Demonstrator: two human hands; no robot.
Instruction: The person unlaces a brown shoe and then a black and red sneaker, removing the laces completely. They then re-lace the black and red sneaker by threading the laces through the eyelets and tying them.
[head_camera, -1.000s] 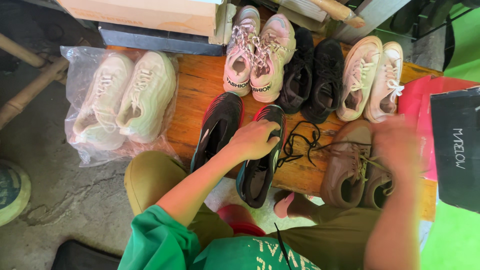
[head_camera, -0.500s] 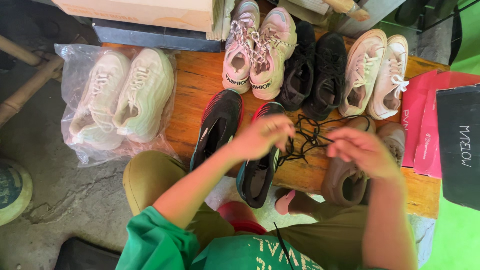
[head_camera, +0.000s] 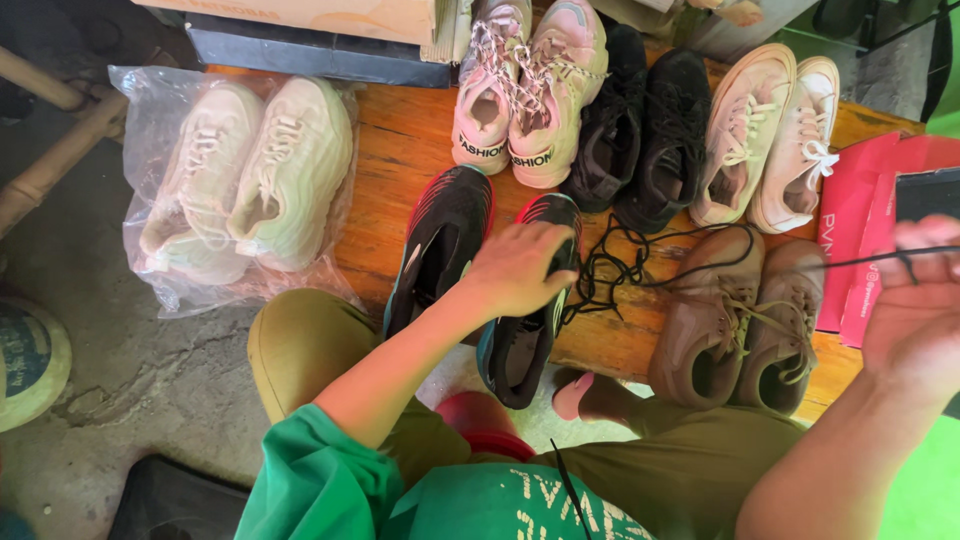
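Observation:
My left hand (head_camera: 520, 268) presses down on the right one of a pair of black sneakers (head_camera: 525, 330) with red and teal trim; its mate (head_camera: 440, 245) lies just to the left. A black shoelace (head_camera: 640, 265) runs from that sneaker in a loose tangle and stretches taut to the right. My right hand (head_camera: 920, 310) pinches the lace's end, raised at the frame's right edge. Both shoes lie on an orange wooden bench (head_camera: 400, 150).
Brown sneakers (head_camera: 740, 320) sit under the taut lace. Behind are pink sneakers (head_camera: 530, 90), black shoes (head_camera: 640, 130) and cream sneakers (head_camera: 770, 140). A pale pair in a plastic bag (head_camera: 235, 185) lies left. A red box (head_camera: 860, 230) stands right. Concrete floor (head_camera: 120, 380) lies below.
My right hand has pulled away to the right, drawing the black lace out taut. My left hand has stayed on the black sneaker.

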